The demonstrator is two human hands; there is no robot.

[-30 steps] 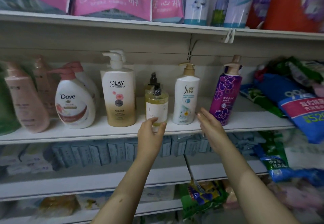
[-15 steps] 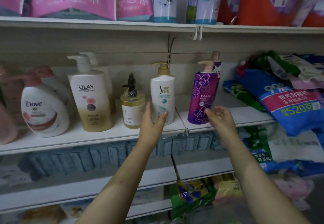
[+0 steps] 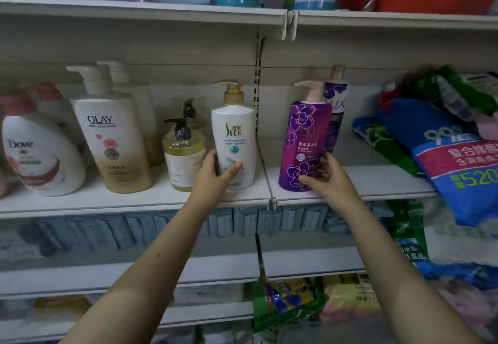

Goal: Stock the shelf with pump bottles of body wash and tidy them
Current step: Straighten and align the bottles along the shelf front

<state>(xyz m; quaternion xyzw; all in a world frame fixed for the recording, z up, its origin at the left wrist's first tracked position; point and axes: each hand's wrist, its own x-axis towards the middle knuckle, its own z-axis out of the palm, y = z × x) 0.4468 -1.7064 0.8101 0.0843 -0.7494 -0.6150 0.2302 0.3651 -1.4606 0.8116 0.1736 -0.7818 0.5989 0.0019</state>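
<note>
Tidying: my left hand (image 3: pixel 215 175) grips the Slek bottle (image 3: pixel 233 133), my right hand (image 3: pixel 327 179) the front Lux bottle (image 3: pixel 305 138); next I'd square both to the shelf (image 3: pixel 134 200) edge.

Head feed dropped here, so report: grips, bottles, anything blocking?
Left grip holds white Slek bottle. Right grip holds purple Lux bottle. Both on shelf. Second Lux bottle behind.

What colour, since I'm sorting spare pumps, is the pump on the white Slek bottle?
Gold pump; the head view, the only one, shows it clearly.

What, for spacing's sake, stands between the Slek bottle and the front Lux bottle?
Nothing stands there: only bare shelf and the board seam, per the head view.
</note>
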